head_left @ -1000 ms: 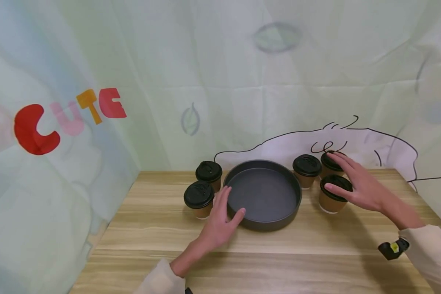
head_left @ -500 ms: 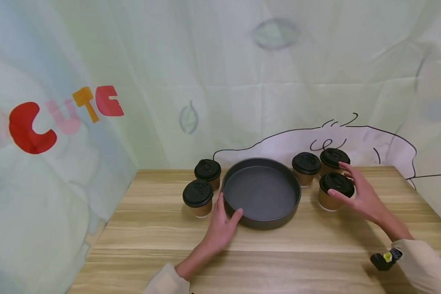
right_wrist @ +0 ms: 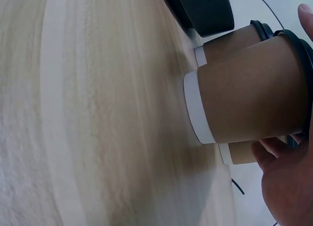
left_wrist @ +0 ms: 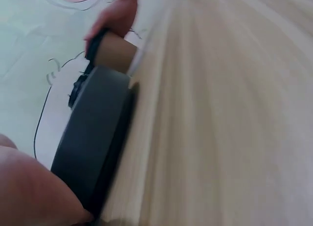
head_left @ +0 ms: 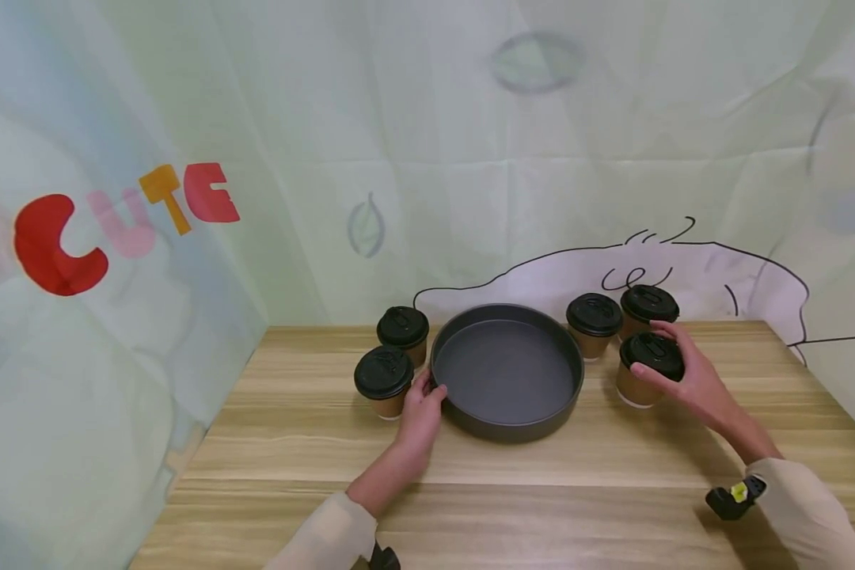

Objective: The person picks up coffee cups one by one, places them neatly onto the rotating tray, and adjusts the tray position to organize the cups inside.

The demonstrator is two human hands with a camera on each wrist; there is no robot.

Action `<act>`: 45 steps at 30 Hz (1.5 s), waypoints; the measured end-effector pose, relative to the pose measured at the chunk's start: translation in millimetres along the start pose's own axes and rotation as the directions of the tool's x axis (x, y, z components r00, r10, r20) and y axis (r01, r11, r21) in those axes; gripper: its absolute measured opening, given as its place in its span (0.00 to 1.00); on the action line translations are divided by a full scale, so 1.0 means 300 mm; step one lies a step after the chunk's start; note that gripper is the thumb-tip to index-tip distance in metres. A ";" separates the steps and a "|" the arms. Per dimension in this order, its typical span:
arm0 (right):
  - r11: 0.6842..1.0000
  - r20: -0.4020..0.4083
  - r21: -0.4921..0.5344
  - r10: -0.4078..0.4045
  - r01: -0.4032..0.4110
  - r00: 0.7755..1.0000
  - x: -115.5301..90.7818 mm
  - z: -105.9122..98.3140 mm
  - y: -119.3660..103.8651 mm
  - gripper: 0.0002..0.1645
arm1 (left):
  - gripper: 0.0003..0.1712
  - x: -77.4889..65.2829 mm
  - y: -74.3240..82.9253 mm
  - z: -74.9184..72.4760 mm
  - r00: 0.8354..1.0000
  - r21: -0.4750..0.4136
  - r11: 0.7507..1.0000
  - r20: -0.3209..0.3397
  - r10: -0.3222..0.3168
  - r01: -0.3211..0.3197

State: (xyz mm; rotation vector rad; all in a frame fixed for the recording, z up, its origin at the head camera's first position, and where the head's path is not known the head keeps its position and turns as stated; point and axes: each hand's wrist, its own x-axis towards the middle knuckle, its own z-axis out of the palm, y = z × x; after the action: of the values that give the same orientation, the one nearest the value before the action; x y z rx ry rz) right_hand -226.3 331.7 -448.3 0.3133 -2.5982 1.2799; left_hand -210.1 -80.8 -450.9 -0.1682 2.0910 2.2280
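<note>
In the head view, a round dark grey cake pan (head_left: 506, 372) stands mid-table. My left hand (head_left: 418, 419) is at its left side, thumb at the rim and fingers bent against the outer wall, partly hidden. Just left of these fingers is a lidded paper coffee cup (head_left: 385, 384). On the right, my right hand (head_left: 694, 388) grips the front coffee cup (head_left: 637, 388) near its black lid, thumb on the near side and fingers around the far side. The right wrist view shows this cup's brown sleeve (right_wrist: 254, 94) and white base, upright close over the table.
Another lidded cup (head_left: 402, 332) stands behind the left one. Two more, a cup (head_left: 594, 324) beside the pan and a cup (head_left: 648, 307) behind the gripped one, stand at the back right. A printed curtain (head_left: 470, 198) hangs behind the wooden table (head_left: 541, 514).
My left hand has drawn its thumb back and left to the pan's left rim. My right hand has come down from above the cups and closed around the front right one.
</note>
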 end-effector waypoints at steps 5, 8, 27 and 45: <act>0.999 0.008 -0.015 0.035 -0.034 0.999 -0.005 0.007 -0.003 0.50 | 0.36 0.007 0.002 0.001 0.999 -0.170 0.984 0.008 -0.049 0.050; 0.999 0.001 -0.019 0.041 -0.041 0.999 -0.009 0.013 -0.005 0.50 | 0.36 0.005 0.001 0.006 0.999 -0.209 0.977 0.005 -0.052 0.052; 0.999 -0.036 0.017 0.036 -0.035 0.999 -0.012 0.043 0.005 0.46 | 0.38 -0.079 -0.014 0.073 0.991 -0.065 0.998 -0.131 -0.013 0.004; 1.000 -0.116 0.022 0.002 0.001 0.993 -0.027 0.054 0.013 0.43 | 0.38 -0.087 -0.030 0.102 0.987 -0.033 0.998 -0.156 0.040 -0.046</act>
State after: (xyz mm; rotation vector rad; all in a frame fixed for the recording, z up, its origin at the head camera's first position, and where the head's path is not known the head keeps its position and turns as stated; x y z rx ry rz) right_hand -221.5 321.8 -463.3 0.2349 -2.4887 1.2877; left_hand -183.7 -49.3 -454.5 -0.3114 2.1500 2.3495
